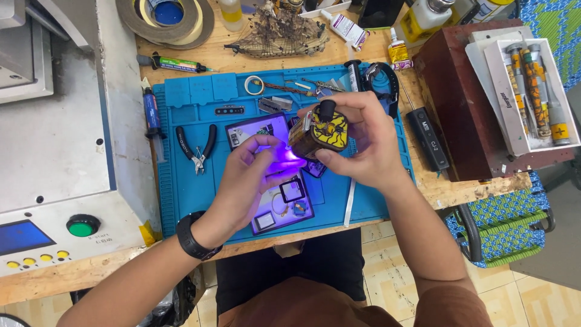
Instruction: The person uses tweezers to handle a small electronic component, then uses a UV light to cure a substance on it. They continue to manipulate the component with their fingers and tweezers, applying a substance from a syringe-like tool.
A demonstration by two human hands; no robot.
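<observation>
A small boxy lamp wrapped in yellow-and-black patterned tape (319, 133) is gripped by the closed fingers of the right hand (357, 142) above the blue silicone work mat (187, 194), its violet beam cast on the left hand (248, 178). The left fingertips (266, 145) are pinched together (anything held is too small to tell). Black-handled pliers (196, 148) lie on the mat, well left.

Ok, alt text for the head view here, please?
The right hand holds a small yellow-and-black lamp casting violet light onto the left hand's fingers, above a blue work mat with pliers and small parts.
</observation>
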